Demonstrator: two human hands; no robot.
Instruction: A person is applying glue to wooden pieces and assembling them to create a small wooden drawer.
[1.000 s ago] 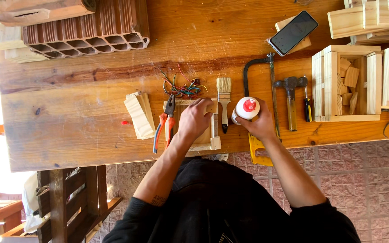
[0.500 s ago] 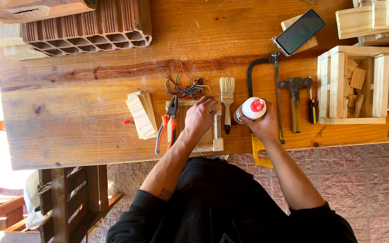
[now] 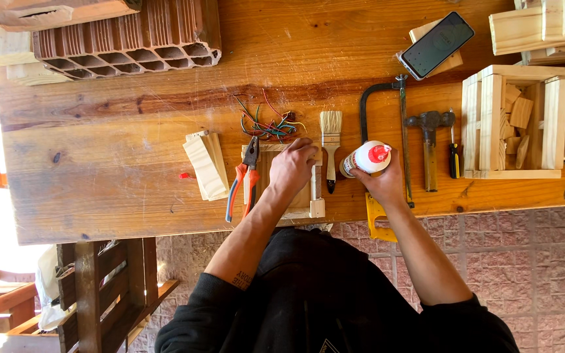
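Observation:
My left hand (image 3: 292,167) presses down on a small wooden frame (image 3: 301,201) lying near the front edge of the wooden workbench (image 3: 112,157). My right hand (image 3: 380,184) grips a white glue bottle with a red cap (image 3: 366,159), held just right of the frame. A paintbrush (image 3: 330,140) lies between the two hands. Orange-handled pliers (image 3: 243,176) rest against the frame's left side.
A stack of thin wood slats (image 3: 205,165) lies left of the pliers; coloured wires (image 3: 266,123) sit behind. A hacksaw (image 3: 387,117), hammer (image 3: 429,140), screwdriver (image 3: 453,157) and wooden crate (image 3: 514,121) stand right. A phone (image 3: 437,44) and hollow brick (image 3: 125,40) are at the back.
Both hands stay where they were, left on the frame and right on the bottle. Only the view has shifted slightly.

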